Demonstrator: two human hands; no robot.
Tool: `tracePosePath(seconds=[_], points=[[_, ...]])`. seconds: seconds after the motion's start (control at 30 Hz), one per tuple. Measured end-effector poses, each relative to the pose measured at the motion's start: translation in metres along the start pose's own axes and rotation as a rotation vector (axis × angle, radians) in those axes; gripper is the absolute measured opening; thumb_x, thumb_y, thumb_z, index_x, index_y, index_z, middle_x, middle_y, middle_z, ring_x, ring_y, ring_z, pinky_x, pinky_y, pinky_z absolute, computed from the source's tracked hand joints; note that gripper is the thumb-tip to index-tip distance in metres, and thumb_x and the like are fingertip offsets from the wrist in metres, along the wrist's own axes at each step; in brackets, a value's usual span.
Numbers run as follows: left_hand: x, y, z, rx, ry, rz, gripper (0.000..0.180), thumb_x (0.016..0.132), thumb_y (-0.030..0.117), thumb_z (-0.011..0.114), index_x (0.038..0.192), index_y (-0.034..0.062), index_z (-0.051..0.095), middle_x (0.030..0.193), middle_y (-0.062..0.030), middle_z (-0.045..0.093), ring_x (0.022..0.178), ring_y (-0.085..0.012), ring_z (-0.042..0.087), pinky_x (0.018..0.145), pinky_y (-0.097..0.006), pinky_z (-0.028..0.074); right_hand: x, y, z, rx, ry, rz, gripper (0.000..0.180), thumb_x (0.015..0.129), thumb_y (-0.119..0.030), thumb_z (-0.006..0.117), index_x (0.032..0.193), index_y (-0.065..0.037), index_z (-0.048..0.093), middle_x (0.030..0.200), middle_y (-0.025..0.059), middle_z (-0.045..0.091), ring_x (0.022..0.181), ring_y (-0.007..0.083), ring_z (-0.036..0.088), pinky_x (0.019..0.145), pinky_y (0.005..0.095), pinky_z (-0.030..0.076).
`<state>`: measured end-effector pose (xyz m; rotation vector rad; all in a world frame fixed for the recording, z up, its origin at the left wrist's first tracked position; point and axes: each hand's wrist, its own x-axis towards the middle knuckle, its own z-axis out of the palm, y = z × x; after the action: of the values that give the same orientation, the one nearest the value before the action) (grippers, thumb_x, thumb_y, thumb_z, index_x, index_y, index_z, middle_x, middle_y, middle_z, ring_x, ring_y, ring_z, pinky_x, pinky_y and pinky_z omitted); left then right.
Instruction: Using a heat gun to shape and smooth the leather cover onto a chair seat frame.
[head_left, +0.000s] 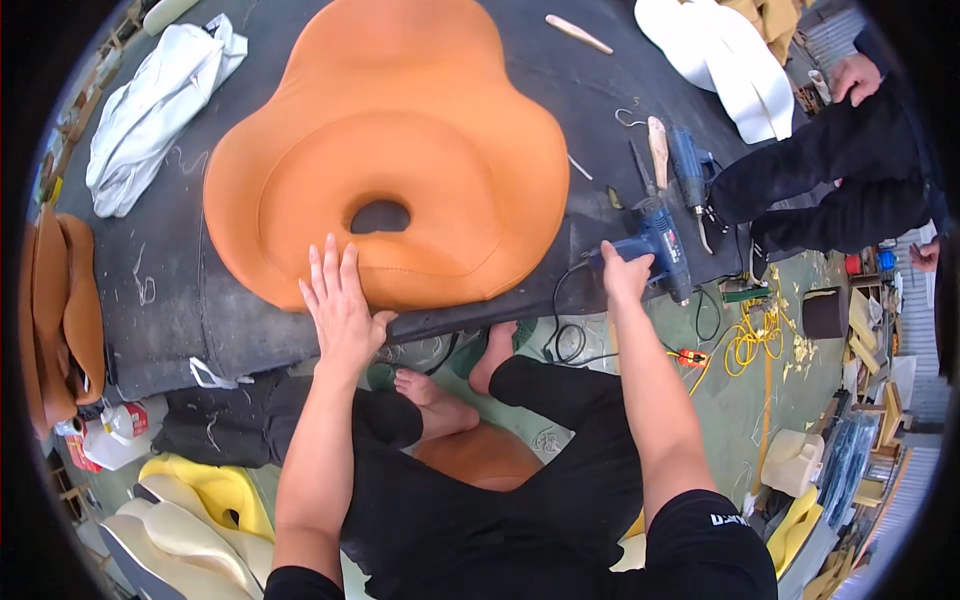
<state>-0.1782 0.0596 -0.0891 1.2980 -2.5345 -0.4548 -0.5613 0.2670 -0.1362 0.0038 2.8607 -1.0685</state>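
Observation:
In front of me on the dark work table lies a large orange seat cushion (420, 110), with a stitched seam and an oval hole near its middle. My left hand (343, 308) rests on its near edge, fingers stretched out and spread. At the table's right edge my right hand (627, 272) is closed around the handle of a blue heat gun (668, 240). This heat gun's nozzle points toward me, away from the cushion, and its dark cord hangs over the edge. A second blue heat gun (688, 165) lies just beyond it.
A wooden-handled tool (657, 150) lies beside the heat guns. White covers (165, 110) sit at the far left, white pieces (715, 60) at the far right. Another person's dark-clad legs (830, 160) are at right. A yellow cord (750, 335) coils on the floor.

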Motion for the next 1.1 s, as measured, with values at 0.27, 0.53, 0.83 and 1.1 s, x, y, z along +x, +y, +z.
tracePosePath(seconds=[0.27,0.53,0.83,1.1], points=[[0.010,0.009,-0.001,0.052,-0.015,0.083,0.121,0.060,0.010,0.097,0.164,0.0159,0.035,0.174,-0.0163,0.022,0.160,-0.0462,0.017,0.120,-0.073,0.026,-0.093,-0.165,-0.096,0.173,-0.009,-1.647,0.081,0.101,-0.041,0.068,0.152,0.015,0.043,0.155,0.0317,0.049,0.148,0.0436,0.044,0.122,0.0482,0.035],[0.009,0.007,0.005,0.052,-0.018,0.052,0.111,0.065,0.016,0.096,0.161,0.0212,0.041,0.168,-0.0103,0.035,0.159,-0.0376,0.026,0.120,-0.075,0.025,-0.123,-0.195,0.017,0.075,-0.207,-1.869,0.113,0.083,-0.058,0.078,0.159,0.012,0.032,0.165,0.0297,0.037,0.154,0.0438,0.037,0.123,0.0551,0.031],[-0.002,0.003,0.009,0.116,0.010,0.012,0.112,0.061,0.022,0.097,0.159,0.0212,0.043,0.168,-0.0095,0.035,0.158,-0.0367,0.027,0.117,-0.081,0.020,-0.105,-0.080,0.009,-0.586,-0.851,-1.651,0.099,0.087,-0.059,0.074,0.150,0.012,0.046,0.152,0.0313,0.052,0.147,0.0443,0.046,0.126,0.0572,0.028],[0.004,0.008,0.004,0.141,0.040,-0.003,0.115,0.060,0.029,0.098,0.159,0.0215,0.041,0.168,-0.0088,0.036,0.157,-0.0364,0.030,0.117,-0.081,0.021,-0.152,-0.049,0.051,-0.491,-0.580,-1.615,0.107,0.081,-0.042,0.083,0.160,0.009,0.031,0.168,0.0278,0.032,0.157,0.0433,0.031,0.127,0.0554,0.026]])
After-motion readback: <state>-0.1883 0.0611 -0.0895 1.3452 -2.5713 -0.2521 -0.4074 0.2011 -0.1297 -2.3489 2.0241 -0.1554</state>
